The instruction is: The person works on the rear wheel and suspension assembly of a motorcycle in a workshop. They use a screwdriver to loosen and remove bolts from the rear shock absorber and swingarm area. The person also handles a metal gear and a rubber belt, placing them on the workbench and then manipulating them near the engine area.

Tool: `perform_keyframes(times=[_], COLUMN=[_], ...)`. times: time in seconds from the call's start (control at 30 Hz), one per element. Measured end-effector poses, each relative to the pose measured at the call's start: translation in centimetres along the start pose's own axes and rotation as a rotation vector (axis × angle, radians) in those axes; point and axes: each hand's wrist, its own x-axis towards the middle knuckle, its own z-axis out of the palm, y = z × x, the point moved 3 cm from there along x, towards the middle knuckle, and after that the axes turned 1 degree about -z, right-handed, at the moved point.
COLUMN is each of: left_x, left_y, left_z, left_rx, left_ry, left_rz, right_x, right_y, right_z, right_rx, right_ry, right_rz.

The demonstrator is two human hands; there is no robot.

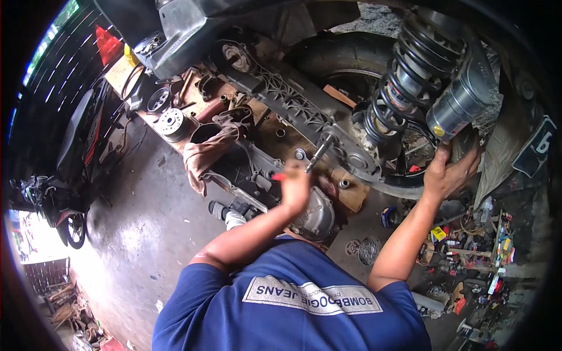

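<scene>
My left hand (296, 186) is closed, with a small red piece showing beside its fingers; blur hides what kind of thing it is. It is next to the outer end of a metal shaft (321, 153) that sticks out of the long grey ribbed engine case (290, 105). My right hand (451, 171) rests against the side of the rear tyre (404, 191), fingers apart, just below the dark muffler-like cylinder (459, 108). A black coil-spring shock absorber (404, 88) stands between the case and that cylinder.
Left of the case lie a pinkish rag (211, 155), a silver round drum (171, 124) and several loose engine parts. A rounded metal cover (316, 215) sits below my left hand. Tools and bottles clutter the floor (468, 251) at right; a motorcycle (64, 164) stands far left.
</scene>
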Motion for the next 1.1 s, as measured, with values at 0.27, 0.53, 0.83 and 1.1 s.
perform_keyframes(times=[0.27, 0.53, 0.83, 1.1], left_x=[-4.1, 3.9, 0.9, 1.5], left_y=[-0.3, 1.1, 1.2, 0.9], left_z=[5.5, -0.4, 2.3, 2.3], left_rx=[-0.136, -0.252, -0.321, -0.271], left_ry=[-0.59, -0.066, -0.103, -0.116], left_rz=[-0.14, -0.076, -0.174, -0.276], right_x=[-0.1, -0.3, -0.4, -0.4], right_y=[-0.3, 0.0, 0.1, 0.3], right_z=[0.0, -0.2, 0.0, 0.0], right_rx=[0.0, -0.036, 0.0, -0.016], right_ry=[0.011, -0.018, -0.017, -0.015], right_rz=[0.033, 0.056, 0.083, 0.082])
